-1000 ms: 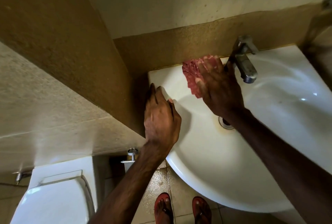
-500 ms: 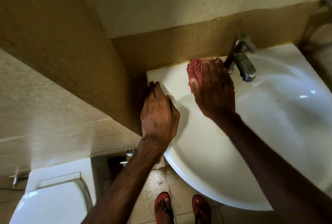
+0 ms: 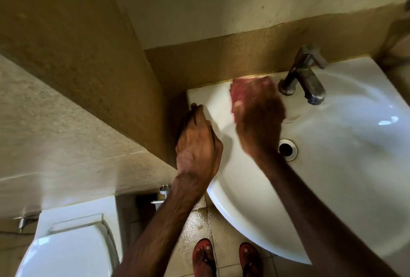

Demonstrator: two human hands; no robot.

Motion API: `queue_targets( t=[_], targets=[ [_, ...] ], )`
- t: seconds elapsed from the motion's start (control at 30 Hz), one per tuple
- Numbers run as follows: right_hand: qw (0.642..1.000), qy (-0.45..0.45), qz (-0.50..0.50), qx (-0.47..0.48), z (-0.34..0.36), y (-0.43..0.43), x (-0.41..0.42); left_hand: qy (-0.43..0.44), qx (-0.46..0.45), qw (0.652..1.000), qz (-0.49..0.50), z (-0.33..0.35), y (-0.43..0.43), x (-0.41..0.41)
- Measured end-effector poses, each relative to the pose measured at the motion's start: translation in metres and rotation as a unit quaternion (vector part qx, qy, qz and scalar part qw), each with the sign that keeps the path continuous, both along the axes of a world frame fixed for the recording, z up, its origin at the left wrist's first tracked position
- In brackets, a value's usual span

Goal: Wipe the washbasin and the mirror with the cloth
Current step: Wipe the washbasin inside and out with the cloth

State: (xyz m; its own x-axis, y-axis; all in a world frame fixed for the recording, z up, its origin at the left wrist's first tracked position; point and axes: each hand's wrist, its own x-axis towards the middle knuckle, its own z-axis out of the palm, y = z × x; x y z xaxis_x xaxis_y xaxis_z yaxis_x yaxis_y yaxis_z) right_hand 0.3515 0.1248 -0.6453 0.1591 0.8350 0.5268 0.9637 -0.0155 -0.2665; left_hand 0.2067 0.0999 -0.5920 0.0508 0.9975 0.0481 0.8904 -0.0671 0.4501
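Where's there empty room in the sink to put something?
The washbasin is bare right of the drain, below the tap. Crowded: the back left corner, where the right hand presses the cloth and the left hand rests on the rim.

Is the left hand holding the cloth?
No, the cloth is under the right hand; the left hand rests on the washbasin rim.
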Motion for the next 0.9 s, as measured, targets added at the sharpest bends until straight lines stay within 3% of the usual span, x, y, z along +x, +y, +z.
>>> queue_targets(
  t=[0.1, 0.17, 0.23, 0.33, 0.4, 0.47, 0.67, 0.8, 0.9],
  targets=[
    [0.984, -0.04, 0.157, -0.076, 0.004, -0.018, -0.007, -0.061, -0.014, 0.998, -0.011, 0.001, 0.002, -0.007],
    [0.975, -0.07, 0.202, -0.056, 0.012, -0.006, 0.019, -0.111, -0.024, 0.993, -0.008, 0.003, 0.002, -0.017],
    [0.987, -0.065, 0.143, -0.024, 0.01, 0.004, 0.048, -0.164, -0.04, 0.986, -0.009, 0.006, 0.0, -0.025],
    [0.999, -0.007, -0.038, 0.004, -0.003, 0.003, 0.036, -0.214, -0.061, 0.975, 0.021, 0.01, -0.003, -0.027],
    [0.996, 0.034, -0.088, 0.006, -0.002, 0.007, 0.005, -0.221, -0.054, 0.972, 0.061, 0.015, -0.004, -0.017],
    [0.997, 0.035, -0.062, -0.016, 0.002, 0.013, -0.023, -0.237, -0.035, 0.967, 0.09, 0.024, -0.004, -0.006],
    [0.978, 0.078, 0.191, -0.033, 0.012, 0.01, -0.062, -0.231, -0.037, 0.966, 0.114, 0.032, 0.013, 0.011],
    [0.969, -0.018, 0.225, -0.097, 0.017, 0.013, -0.016, -0.213, -0.025, 0.975, 0.058, 0.035, 0.018, 0.017],
    [0.975, -0.08, 0.194, -0.077, 0.023, 0.02, 0.031, -0.164, -0.043, 0.985, 0.02, 0.025, 0.023, 0.019]
  ],
)
